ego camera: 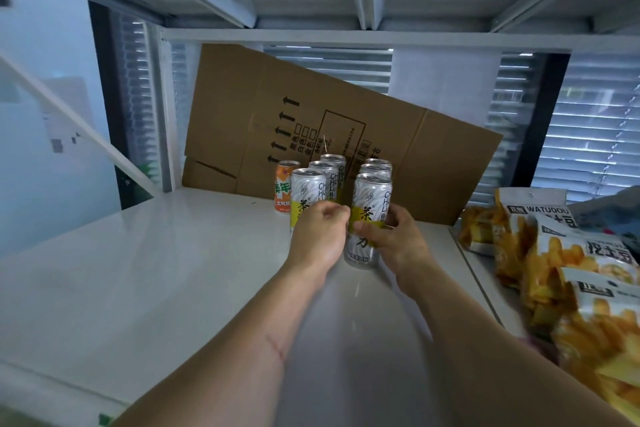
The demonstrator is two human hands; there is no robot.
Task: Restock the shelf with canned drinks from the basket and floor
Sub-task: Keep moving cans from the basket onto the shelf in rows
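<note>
on the white shelf (145, 274), a little right of centre, the right hand (391, 236) wraps its fingers and thumb around the front silver-and-yellow can (369, 215), which stands upright on the shelf board. the left hand (320, 236) sits at 9 o'clock of that can with its fingers curled in; whether it touches the can or the neighbouring can (306, 194) i cannot tell. more silver cans stand in two short rows toward 12 o'clock, and an orange can (284, 185) stands at the 10 o'clock end of the group. a flattened cardboard sheet (311, 121) leans tilted behind them. at 3 o'clock, bags of potato snacks (571, 270) lie piled on the next shelf section.
</note>
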